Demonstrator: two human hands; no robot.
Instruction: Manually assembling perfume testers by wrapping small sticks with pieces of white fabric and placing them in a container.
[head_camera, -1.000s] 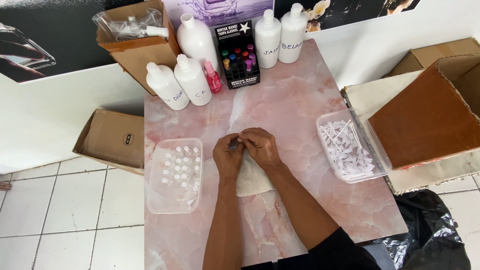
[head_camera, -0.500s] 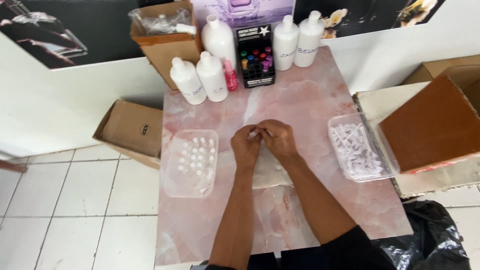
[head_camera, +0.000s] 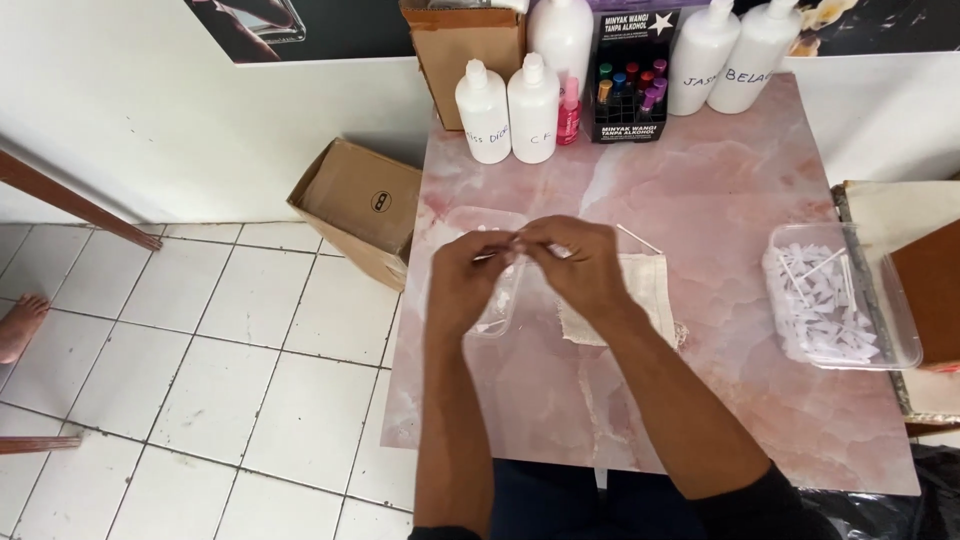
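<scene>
Both hands, left (head_camera: 468, 275) and right (head_camera: 578, 265), pinched together on a small white piece (head_camera: 515, 243), raised above the pink counter (head_camera: 740, 190) between clear tray (head_camera: 488, 318) and cloth (head_camera: 645, 290), presumably for close fingertip work.

A pink marbled table (head_camera: 720, 180) carries a cloth (head_camera: 640, 300) at its middle; clear trays (head_camera: 840, 300) flank the cloth, white bottles (head_camera: 510, 110) and a black box (head_camera: 630, 80) stand behind it.

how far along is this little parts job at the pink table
Done: a few small white pieces lie in the clear tray under the left hand. In hand: both hands, right hand too, pinch one small piece together. Left: the right-side tray looks heaped with white pieces.
</scene>
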